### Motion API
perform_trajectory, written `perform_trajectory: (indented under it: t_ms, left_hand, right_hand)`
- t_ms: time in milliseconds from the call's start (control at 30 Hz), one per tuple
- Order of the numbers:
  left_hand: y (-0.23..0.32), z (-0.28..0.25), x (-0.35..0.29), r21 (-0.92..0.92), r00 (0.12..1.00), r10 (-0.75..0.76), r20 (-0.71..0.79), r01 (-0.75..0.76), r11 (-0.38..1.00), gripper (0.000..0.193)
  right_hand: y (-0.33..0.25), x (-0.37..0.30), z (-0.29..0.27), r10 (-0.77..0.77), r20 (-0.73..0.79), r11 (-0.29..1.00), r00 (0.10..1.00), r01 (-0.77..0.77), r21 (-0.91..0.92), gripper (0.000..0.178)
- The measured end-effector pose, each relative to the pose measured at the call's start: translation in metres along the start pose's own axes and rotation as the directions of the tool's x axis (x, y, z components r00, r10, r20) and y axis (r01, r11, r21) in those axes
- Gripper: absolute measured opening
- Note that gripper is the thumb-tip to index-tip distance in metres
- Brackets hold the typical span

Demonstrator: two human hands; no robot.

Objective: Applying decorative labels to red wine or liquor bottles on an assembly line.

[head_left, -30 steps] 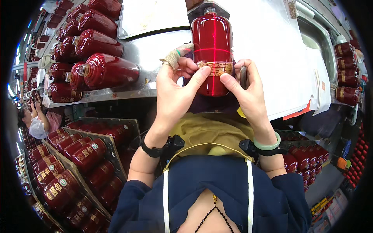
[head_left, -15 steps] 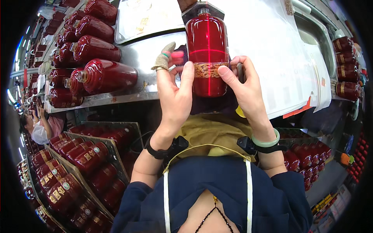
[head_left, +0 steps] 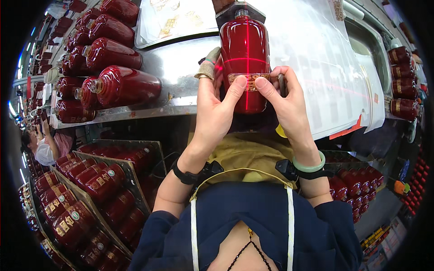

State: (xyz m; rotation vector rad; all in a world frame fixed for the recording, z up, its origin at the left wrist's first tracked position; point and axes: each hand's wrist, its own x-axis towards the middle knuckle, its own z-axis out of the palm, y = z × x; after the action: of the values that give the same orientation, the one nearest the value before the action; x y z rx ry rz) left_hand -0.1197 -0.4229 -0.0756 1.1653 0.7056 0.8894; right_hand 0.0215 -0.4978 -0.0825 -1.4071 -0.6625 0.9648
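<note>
A red glass bottle (head_left: 244,40) lies on its side in front of me, its neck toward a metal stop (head_left: 222,17). Thin red laser lines cross on its surface. Around its lower part runs a patterned gold-brown label band (head_left: 249,86). My left hand (head_left: 216,110) grips the bottle's left side, thumb on the band; a knitted cover and finger sleeve are on its fingers, partly behind the glass. My right hand (head_left: 289,101) holds the right side, thumb also on the band. A small dark piece (head_left: 281,83) shows by the right fingers; its kind is unclear.
Several red bottles (head_left: 122,86) lie on the metal table at left. White label sheets (head_left: 316,67) cover the right side, beside a metal sink (head_left: 368,40). A white tray (head_left: 181,34) stands at the back. Bottle crates (head_left: 131,185) flank me; another person (head_left: 43,144) is far left.
My left hand has moved right and closed on the bottle, its thumb now pressing the label band. The bottle has shifted slightly right. My right thumb stays on the band.
</note>
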Motion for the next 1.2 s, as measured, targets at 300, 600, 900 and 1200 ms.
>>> perform_trajectory:
  t_ms: [300,600,900,1200]
  left_hand:
    - [-0.006,-0.025,-0.016,0.716,0.830,0.413,0.376,-0.543,0.438,0.086]
    - [-0.024,-0.027,-0.019,0.693,0.866,0.439,0.239,-0.469,0.547,0.089]
    - [-0.030,-0.029,-0.018,0.678,0.876,0.428,0.223,-0.454,0.578,0.091]
    - [-0.032,-0.033,-0.022,0.639,0.906,0.381,0.184,-0.405,0.654,0.094]
  right_hand:
    - [-0.018,-0.005,-0.016,0.021,-0.009,0.985,1.000,-0.020,0.174,0.030]
    - [-0.025,-0.008,-0.024,-0.752,0.372,0.260,0.544,0.763,-0.592,0.024]
    - [-0.044,-0.005,-0.016,-0.680,0.610,0.078,0.407,0.867,-0.492,0.030]
    - [-0.085,0.035,0.009,-0.723,0.614,-0.201,0.316,0.755,-0.625,0.041]
